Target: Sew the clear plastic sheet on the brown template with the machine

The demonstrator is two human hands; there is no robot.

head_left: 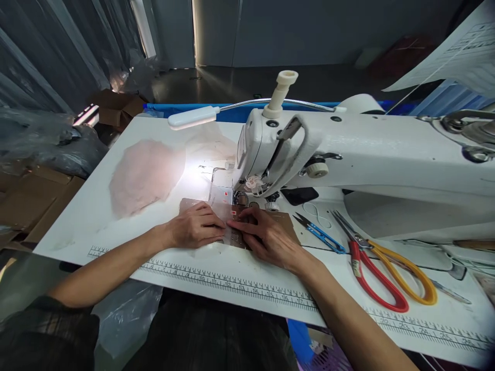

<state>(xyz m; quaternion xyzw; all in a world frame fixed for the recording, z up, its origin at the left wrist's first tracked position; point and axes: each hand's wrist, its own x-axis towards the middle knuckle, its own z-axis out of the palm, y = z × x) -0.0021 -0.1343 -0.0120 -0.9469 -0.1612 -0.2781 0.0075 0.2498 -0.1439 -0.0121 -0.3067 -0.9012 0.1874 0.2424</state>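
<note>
My left hand (195, 225) and my right hand (266, 238) lie side by side on a brown cardboard template (288, 224) in front of the needle of a white sewing machine (348, 149). Both hands press their fingers flat on a thin, pale, see-through strip (224, 203) that runs over the template toward the presser foot. The fingertips of the two hands nearly meet. A small lamp (193, 117) on a bendy neck lights the needle area.
A heap of pale pink sheer fabric (145, 175) lies at the left of the white table (116, 242). Blue thread snips (320, 234) and red-and-yellow scissors (382, 273) rest to the right. A printed ruler runs along the front edge. Cardboard boxes (34, 201) stand left.
</note>
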